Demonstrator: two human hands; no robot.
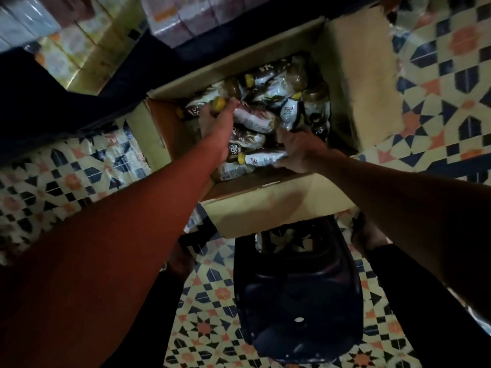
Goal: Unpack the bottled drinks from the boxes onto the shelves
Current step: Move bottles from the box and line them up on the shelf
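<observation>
Left fingers (pixel 211 112) wrap a yellow-capped bottle (pixel 218 104); right fingers (pixel 288 140) pinch another bottle (pixel 263 157).

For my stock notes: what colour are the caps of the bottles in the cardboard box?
Yellow; the head view shows the round plastic bottle caps best.

This looks like a small shop or its stockroom. Dark shelves (pixel 32 96) carry shrink-wrapped packs (pixel 170 17) of goods. An open cardboard box (pixel 265 205) crammed with identical bottled drinks (pixel 255 118) stands on a patterned tile floor (pixel 451 75).
</observation>
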